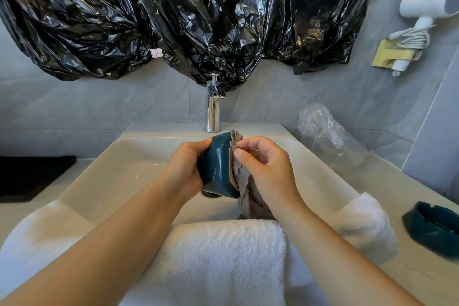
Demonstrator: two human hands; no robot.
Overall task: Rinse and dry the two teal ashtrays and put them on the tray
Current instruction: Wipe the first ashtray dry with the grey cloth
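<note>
Drying is going on over the sink [124, 169]: the left hand [185, 169] is clamping its grip round one teal ashtray [216, 169], tipped on edge with its opening facing right, while the right hand [263, 169] is pinching a grey cloth [244, 181] against that opening. The second ashtray [432, 228] is sitting upright on the surface far right, nearer the right hand; the black tray [32, 176] is lying far left, carrying nothing in its visible part.

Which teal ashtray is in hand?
The ashtray tipped on edge over the sink: left hand grips it, right hand holds a grey cloth to it. The other ashtray sits upright, untouched, on the counter at right.
</note>
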